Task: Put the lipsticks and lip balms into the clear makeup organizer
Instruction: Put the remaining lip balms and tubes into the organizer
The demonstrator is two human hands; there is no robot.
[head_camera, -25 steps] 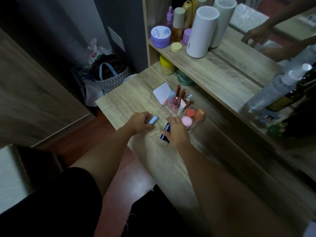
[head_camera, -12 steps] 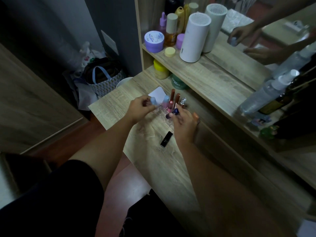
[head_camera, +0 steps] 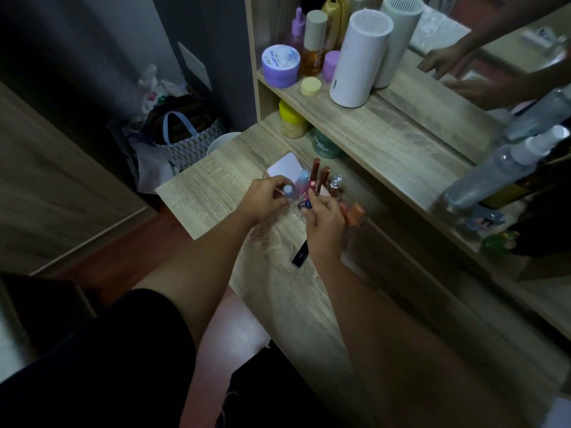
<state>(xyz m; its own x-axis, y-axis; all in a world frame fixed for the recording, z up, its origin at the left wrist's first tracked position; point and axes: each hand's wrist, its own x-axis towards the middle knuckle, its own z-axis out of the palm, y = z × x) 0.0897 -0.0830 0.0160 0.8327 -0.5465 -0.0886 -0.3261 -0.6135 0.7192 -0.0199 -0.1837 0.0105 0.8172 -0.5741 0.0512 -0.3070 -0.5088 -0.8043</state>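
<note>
The clear makeup organizer (head_camera: 360,225) stands on the wooden desk (head_camera: 216,186) under the shelf, with several lipsticks (head_camera: 315,171) upright in its slots. My left hand (head_camera: 265,200) holds a light blue lip balm (head_camera: 289,190) at the organizer's left end. My right hand (head_camera: 324,219) grips a dark blue lip balm (head_camera: 306,205) over the organizer's front slots and hides part of them. A black lipstick (head_camera: 300,256) lies flat on the desk just near of my right hand.
A shelf (head_camera: 370,125) above the desk carries a white cylinder (head_camera: 355,60), a purple jar (head_camera: 280,67) and several bottles. A mirror stands behind it. Spray bottles (head_camera: 494,177) lie at right. A patterned bag (head_camera: 185,140) sits on the floor at left.
Both hands moved from the desk's near side up to the organizer, each carrying its lip balm. The black lipstick, hidden under my right hand before, is left lying on the desk.
</note>
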